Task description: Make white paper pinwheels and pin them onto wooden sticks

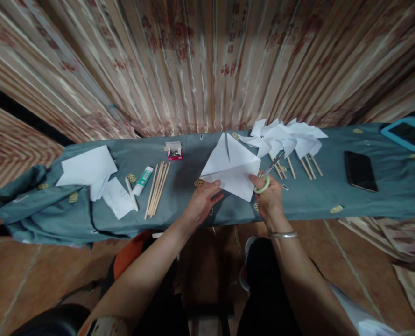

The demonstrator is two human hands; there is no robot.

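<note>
A folded white paper square [232, 168] with cut slits lies on the blue-grey cloth [179, 205] in front of me. My left hand [203, 201] pinches its near left corner. My right hand [269, 196] is closed on scissors [268, 175] with pale green handles, the blades pointing up and to the right beside the paper's right edge. A silver bangle sits on my right wrist.
Several paper pinwheels on wooden sticks [287, 140] lie behind the scissors. To the left are loose wooden sticks [157, 188], a glue stick [143, 180], a small box of pins [174, 150] and white sheets [88, 170]. A black phone [360, 171] and a blue-cased tablet [408, 133] lie right. A curtain hangs behind.
</note>
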